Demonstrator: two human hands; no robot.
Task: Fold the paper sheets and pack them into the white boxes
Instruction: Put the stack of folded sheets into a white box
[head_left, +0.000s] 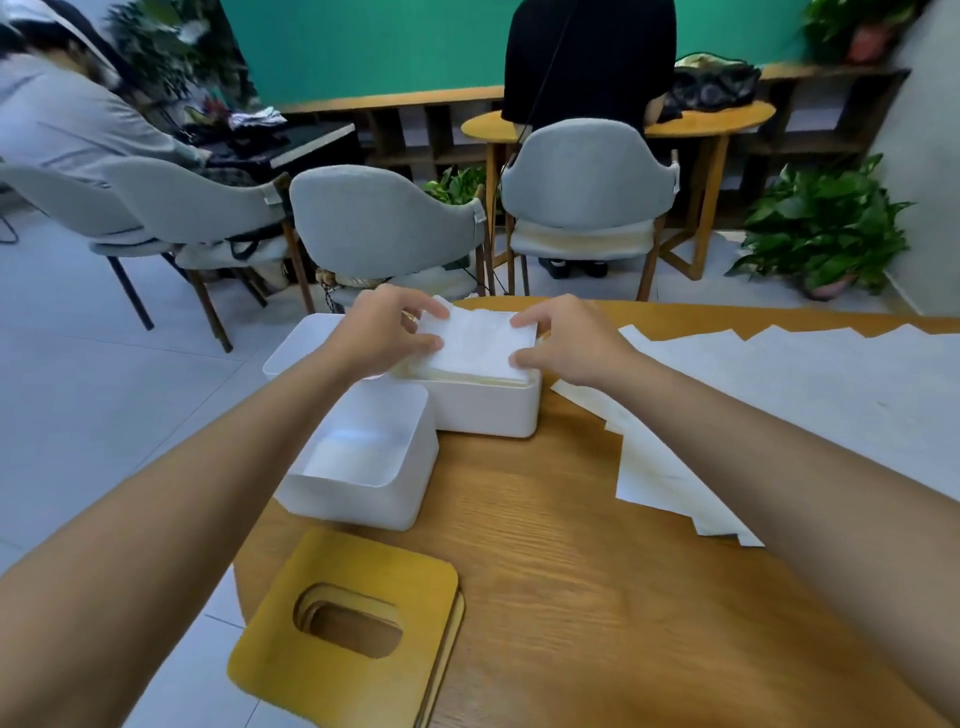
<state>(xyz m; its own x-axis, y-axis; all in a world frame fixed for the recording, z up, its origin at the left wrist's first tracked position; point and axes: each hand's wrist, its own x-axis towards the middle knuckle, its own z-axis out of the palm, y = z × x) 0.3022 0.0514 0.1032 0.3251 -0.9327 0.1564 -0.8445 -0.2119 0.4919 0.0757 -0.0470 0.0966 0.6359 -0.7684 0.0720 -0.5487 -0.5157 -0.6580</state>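
Note:
A folded white paper sheet (475, 340) lies on top of a full stack in the far white box (485, 408). My left hand (387, 330) pinches the sheet's left edge between thumb and fingers. My right hand (563, 338) pinches its right edge the same way. A nearer white box (363, 491) stands open with a low layer of paper inside. A third white box (298, 345) shows behind my left forearm, mostly hidden. Loose unfolded sheets (810, 384) spread over the table's right side.
Wooden lids with an oval slot (345, 631) are stacked at the round wooden table's (571, 571) near left edge. Grey chairs (387, 228), a seated person in black (589, 62), another person at far left and potted plants (823, 228) are beyond the table.

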